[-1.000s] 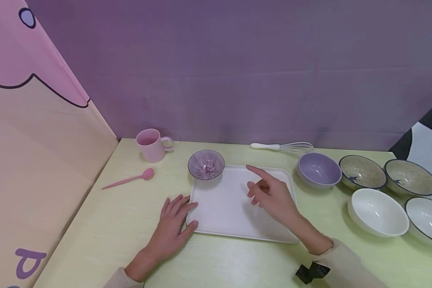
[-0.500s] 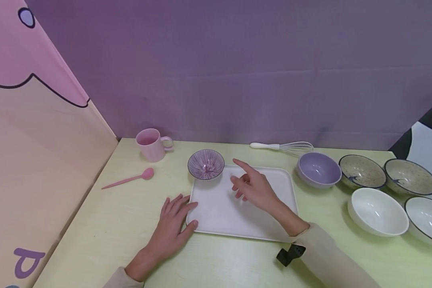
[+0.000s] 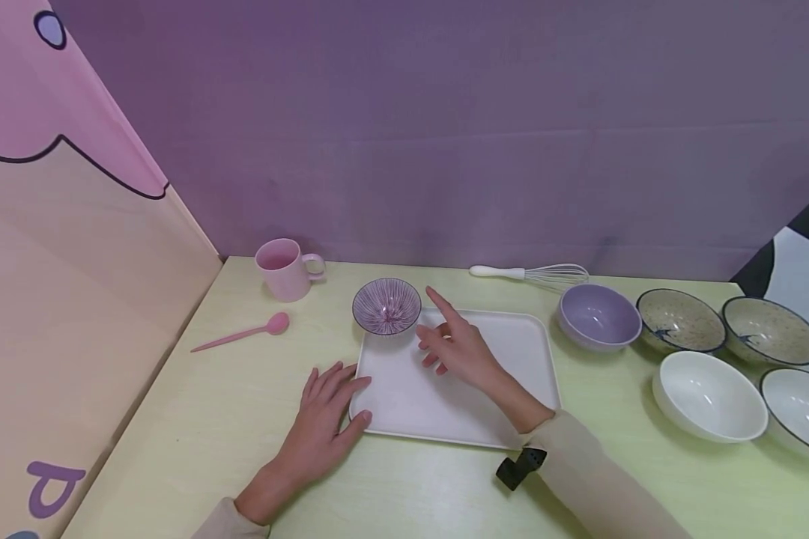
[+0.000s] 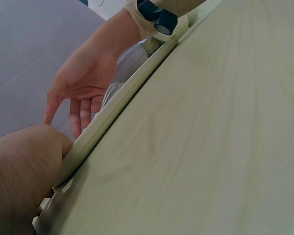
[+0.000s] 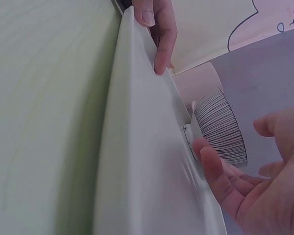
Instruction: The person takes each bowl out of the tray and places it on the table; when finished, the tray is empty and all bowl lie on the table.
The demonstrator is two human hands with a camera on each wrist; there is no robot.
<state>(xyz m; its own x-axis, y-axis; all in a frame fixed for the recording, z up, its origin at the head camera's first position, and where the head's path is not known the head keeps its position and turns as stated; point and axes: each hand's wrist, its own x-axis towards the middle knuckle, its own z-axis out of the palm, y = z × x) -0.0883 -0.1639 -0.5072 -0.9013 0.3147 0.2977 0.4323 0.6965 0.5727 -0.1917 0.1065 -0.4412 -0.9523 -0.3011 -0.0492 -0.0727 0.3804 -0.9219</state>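
My left hand [image 3: 326,419] rests on the near left edge of a white rectangular tray [image 3: 404,397], its fingers spread and fairly straight. Over the tray hovers my right hand [image 3: 461,352], holding nothing, with the index finger extended and the other fingers loosely bent. Just left of that hand, at the tray's far left corner, stands a small purple-striped bowl [image 3: 387,307]. The right wrist view has the striped outside of this bowl [image 5: 220,129] close beyond the right fingers; I see a gap between the hand and its rim. Whether the bowl's foot lies wholly on the tray, I cannot tell.
A pink mug [image 3: 286,271] and a pink spoon [image 3: 249,332] lie to the left. Behind the tray is a white-handled whisk [image 3: 529,275]. On the right stand a plain purple bowl [image 3: 598,318], speckled bowls [image 3: 681,322] and a white bowl [image 3: 709,397] beside another white one.
My right hand has moved left across the tray, toward the striped bowl, its index finger still extended. The left hand, tray and bowls have stayed in place.
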